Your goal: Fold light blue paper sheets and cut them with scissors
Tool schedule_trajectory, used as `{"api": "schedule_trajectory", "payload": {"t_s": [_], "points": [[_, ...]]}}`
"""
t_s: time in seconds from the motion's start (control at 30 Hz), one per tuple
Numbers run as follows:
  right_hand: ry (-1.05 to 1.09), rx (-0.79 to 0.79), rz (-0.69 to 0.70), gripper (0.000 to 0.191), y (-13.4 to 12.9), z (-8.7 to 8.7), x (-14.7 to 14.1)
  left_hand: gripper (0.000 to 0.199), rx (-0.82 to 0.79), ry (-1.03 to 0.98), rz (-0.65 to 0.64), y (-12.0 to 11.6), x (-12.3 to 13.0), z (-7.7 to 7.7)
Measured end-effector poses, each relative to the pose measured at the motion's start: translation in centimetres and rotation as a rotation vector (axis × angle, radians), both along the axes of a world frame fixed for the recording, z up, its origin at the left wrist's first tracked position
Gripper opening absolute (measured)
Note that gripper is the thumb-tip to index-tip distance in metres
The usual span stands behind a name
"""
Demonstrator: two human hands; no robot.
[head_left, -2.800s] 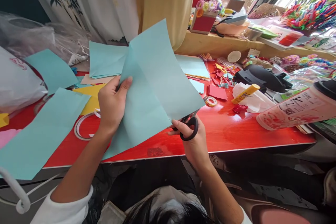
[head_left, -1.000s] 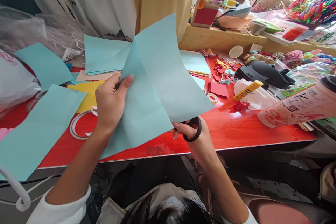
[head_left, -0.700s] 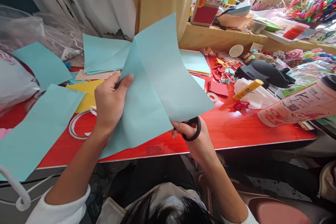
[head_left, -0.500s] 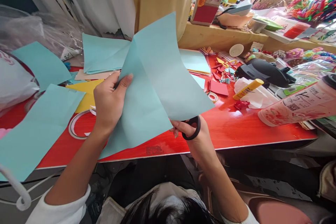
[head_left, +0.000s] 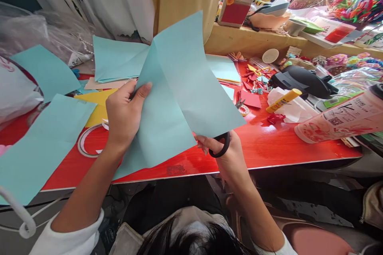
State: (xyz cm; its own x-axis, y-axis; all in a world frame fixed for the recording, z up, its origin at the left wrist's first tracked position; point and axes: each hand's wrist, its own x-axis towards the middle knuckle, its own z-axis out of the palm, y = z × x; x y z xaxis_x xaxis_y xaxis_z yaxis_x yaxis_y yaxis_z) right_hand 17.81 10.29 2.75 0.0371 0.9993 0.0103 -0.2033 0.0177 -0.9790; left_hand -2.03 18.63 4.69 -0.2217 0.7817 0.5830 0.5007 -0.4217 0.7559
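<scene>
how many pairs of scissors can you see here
1: the black-handled metal scissors in the bare right hand, blades mostly behind the creased light-blue paper sheet. Others could be hidden.

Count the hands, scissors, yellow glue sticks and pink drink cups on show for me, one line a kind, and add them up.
Hands: 2, the left hand and the right hand
Scissors: 1
Yellow glue stick: 1
Pink drink cup: 1
Total: 5

I am working in a craft corner, home or workshop unclear: one red table (head_left: 269, 147) is carrying paper scraps (head_left: 254, 81), yellow glue stick (head_left: 283, 101); one windowsill (head_left: 251, 42) is holding pipe cleaners (head_left: 354, 6), flower-trimmed box (head_left: 236, 11); curtains (head_left: 182, 0) are hanging behind.
</scene>
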Motion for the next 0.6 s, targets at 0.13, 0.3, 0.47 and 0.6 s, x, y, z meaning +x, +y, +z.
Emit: {"api": "schedule_trajectory", "payload": {"t_s": [0.13, 0.3, 0.47, 0.6], "points": [[-0.040, -0.021, -0.034, 0.019, 0.0, 0.2, 0.3, 0.047, 0.005, 0.006, -0.003, 0.1, -0.1, 0.1], [-0.065, -0.031, -0.063, 0.022, 0.1, 0.4, 0.3, 0.045, -0.011, 0.004, -0.005, 0.1, -0.1, 0.0], [-0.208, 0.003, -0.063, 0.021, 0.1, -0.3, 1.4, 0.047, 0.005, 0.000, -0.008, 0.0, 0.0, 0.0], [-0.232, 0.110, -0.312, 0.025, -0.3, -0.7, 3.7, 0.045, -0.004, 0.020, 0.012, 0.0, -0.1, 0.0]]}}
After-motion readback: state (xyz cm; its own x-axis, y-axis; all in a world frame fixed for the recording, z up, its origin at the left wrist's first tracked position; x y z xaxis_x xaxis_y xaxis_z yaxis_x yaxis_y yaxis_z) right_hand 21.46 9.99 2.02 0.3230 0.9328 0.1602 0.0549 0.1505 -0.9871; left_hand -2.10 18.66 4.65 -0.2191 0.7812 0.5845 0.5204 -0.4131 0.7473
